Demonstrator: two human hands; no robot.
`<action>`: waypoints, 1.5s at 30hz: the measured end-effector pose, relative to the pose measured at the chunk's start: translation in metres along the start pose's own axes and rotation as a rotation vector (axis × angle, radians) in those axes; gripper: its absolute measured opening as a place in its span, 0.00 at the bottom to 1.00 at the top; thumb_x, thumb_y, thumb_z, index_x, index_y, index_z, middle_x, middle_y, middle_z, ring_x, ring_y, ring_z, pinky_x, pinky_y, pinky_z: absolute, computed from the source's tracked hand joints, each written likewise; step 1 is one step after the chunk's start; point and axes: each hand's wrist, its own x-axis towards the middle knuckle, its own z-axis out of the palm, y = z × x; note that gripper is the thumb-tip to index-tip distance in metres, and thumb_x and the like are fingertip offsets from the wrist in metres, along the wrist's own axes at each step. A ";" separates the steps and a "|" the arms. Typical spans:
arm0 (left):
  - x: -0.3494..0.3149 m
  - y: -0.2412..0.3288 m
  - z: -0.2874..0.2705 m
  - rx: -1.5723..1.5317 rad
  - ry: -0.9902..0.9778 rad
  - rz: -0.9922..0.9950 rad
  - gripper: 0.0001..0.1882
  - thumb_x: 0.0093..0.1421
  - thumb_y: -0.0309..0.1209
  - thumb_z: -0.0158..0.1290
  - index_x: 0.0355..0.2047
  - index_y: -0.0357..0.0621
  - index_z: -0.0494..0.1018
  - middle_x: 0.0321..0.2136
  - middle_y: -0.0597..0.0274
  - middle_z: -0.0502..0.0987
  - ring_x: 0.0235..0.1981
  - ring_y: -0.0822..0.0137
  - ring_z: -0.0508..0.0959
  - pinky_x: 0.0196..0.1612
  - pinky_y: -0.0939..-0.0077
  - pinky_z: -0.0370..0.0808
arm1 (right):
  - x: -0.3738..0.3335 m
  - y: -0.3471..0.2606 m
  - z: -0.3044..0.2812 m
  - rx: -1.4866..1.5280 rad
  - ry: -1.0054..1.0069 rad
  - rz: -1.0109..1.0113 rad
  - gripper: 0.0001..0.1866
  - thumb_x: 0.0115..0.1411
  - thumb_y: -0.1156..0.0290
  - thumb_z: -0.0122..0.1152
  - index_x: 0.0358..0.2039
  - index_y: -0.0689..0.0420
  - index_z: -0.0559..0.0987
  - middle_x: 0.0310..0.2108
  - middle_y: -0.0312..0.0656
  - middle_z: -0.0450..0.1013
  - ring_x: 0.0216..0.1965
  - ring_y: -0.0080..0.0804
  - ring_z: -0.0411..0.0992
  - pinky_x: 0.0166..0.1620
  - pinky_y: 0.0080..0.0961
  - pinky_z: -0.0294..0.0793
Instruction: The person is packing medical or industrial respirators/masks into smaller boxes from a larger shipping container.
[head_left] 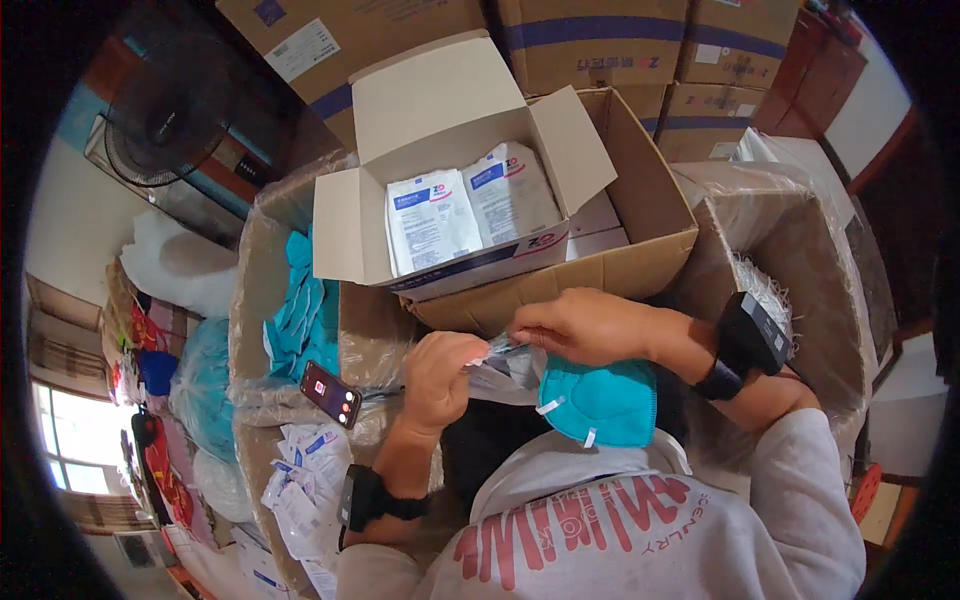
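A packing or stock room: stacked cardboard cartons [640,45] fill twelve o'clock, an open white box of sealed pouches [450,170] sits centre, bagged goods [205,385] pile at nine o'clock.

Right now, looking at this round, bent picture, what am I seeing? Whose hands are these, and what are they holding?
A person wears a wide-angle camera on the head, looking down, which bends the edges. No machine here: the left hand and right hand are the person's own, each wrist strapped with a black device. Together they pinch a clear plastic wrapper, just above a teal face mask. Ahead, a white box stands open, holding flat white packets. A phone lies to the left.
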 end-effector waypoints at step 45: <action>-0.203 -0.045 -0.180 0.729 0.673 -0.939 0.14 0.57 0.27 0.46 0.42 0.34 0.67 0.42 0.52 0.70 0.44 0.60 0.68 0.50 0.69 0.62 | -0.066 0.005 -0.054 0.507 0.631 0.284 0.08 0.59 0.67 0.51 0.30 0.58 0.71 0.24 0.27 0.65 0.27 0.12 0.61 0.30 0.11 0.62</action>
